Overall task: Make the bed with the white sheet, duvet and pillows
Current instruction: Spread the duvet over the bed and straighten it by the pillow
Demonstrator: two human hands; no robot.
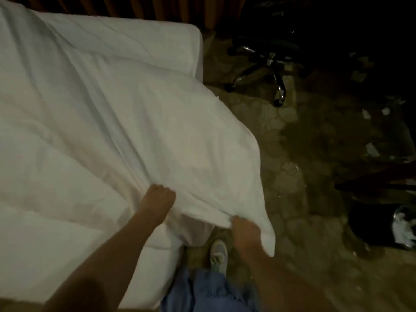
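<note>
Both hands have fingers bunched tight on the duvet (135,122), left hand (161,197) on top, right hand (244,230) at the edge hanging off the bed (193,41) (probably to drag it square)

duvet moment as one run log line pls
step: spreading duvet | left hand: gripping duvet | right hand: gripping duvet edge | duvet corner: overhanging bed, above floor

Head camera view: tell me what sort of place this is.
Probably a bedroom, perhaps a hotel room. A bed covered by a white duvet, orange curtains behind it, and a swivel chair's chrome base on patterned carpet point that way.
</note>
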